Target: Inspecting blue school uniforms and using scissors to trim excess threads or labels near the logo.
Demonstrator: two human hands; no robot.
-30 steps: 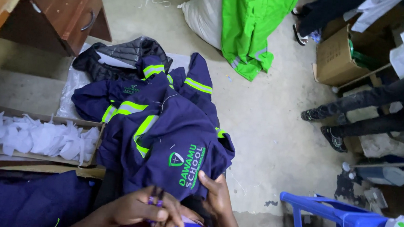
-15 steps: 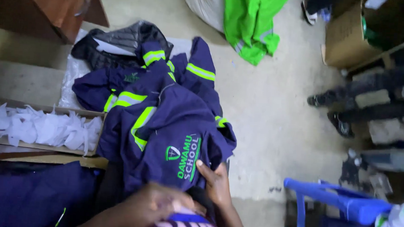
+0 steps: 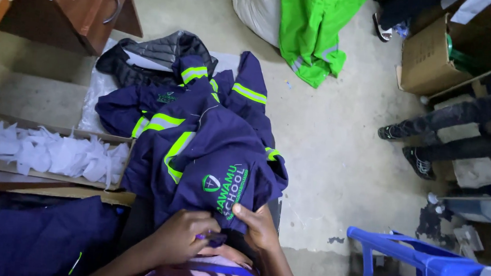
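Observation:
A navy work jacket (image 3: pixel 210 158) with bright yellow-green reflective stripes and a green printed crest lies spread over a heap of like navy garments (image 3: pixel 145 109) on the floor. My left hand (image 3: pixel 179 239) pinches the jacket's near hem, with a small purple thing between the fingers. My right hand (image 3: pixel 260 227) grips the same hem just to the right, thumb on top of the cloth. Both hands sit close together at the bottom of the view, above my striped top.
A flat cardboard tray of white scraps (image 3: pixel 51 154) lies at left. A wooden desk (image 3: pixel 66 2) stands top left, a green garment (image 3: pixel 314 28) over a white sack at top. Another person's legs and shoes (image 3: pixel 421 143) are at right, a blue plastic chair (image 3: pixel 414 262) bottom right.
My view has shifted slightly. My hands have moved up from my lap and taken hold of the jacket's near hem; the jacket pile itself has stayed put.

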